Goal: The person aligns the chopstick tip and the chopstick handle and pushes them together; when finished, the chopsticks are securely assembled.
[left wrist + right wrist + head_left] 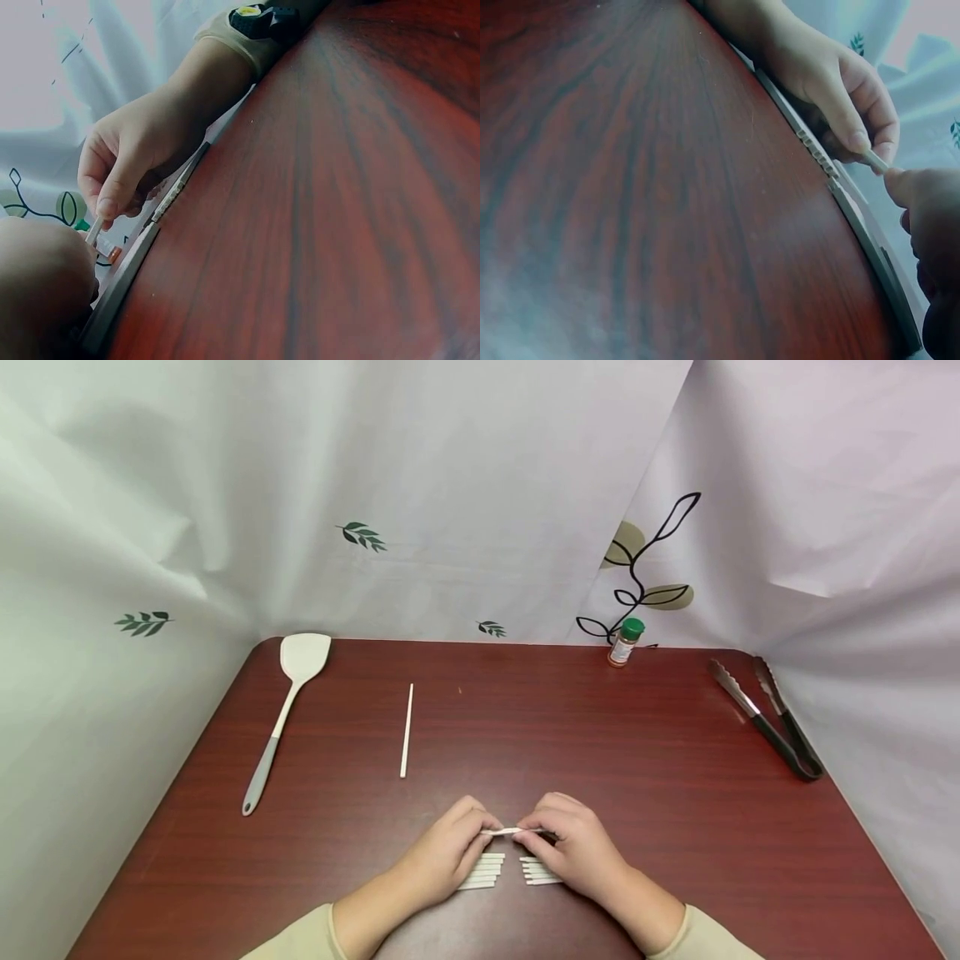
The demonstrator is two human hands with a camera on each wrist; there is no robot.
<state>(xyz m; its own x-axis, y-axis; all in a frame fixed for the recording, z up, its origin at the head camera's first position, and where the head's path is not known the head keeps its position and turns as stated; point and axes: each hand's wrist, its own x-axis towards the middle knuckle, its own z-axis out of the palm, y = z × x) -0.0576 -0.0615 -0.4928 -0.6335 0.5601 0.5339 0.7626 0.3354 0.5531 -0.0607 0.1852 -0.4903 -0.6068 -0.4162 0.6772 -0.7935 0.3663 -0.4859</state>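
My left hand (444, 853) and right hand (576, 845) meet low in the middle of the head view. Between thumb and fingers, each pinches one end of a thin white stick (506, 831), which lies level across the gap. Only its middle shows; the ends are covered by fingers. In the right wrist view, the stick (874, 160) bridges the two thumbs, just off the tabletop. Beneath the left hand lie several short white sticks (489, 871), side by side. A matching row of short sticks (538, 870) lies partly under the right hand, with a narrow gap between the rows.
A longer white stick (407, 731) lies alone left of centre on the dark red table (600, 727). Far left is a white spatula (303, 656) with a grey handle. At the back stands a green-capped spice bottle (624, 643). Metal tongs (780, 735) with black handles lie right.
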